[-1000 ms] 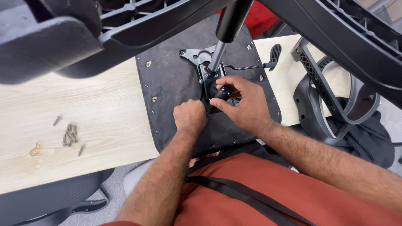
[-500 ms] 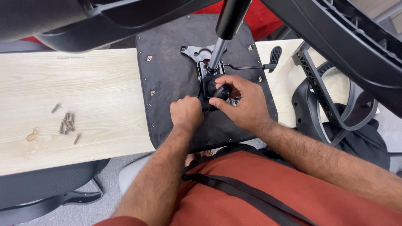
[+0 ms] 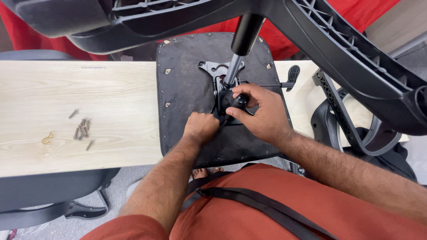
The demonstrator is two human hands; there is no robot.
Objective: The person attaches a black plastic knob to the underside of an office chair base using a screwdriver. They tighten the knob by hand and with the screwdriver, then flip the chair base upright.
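Head view: right hand (image 3: 262,113) clasps black knob (image 3: 239,101).

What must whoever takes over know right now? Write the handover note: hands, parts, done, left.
Left hand: clenched on the black fabric-covered seat underside; what it holds is hidden.
Right hand: fingers closed round the round black knob at the black metal mechanism plate.
Done: plate sits on the seat, steel cylinder standing in it.
Left: dark loose screws lie unused on the pale wooden table.
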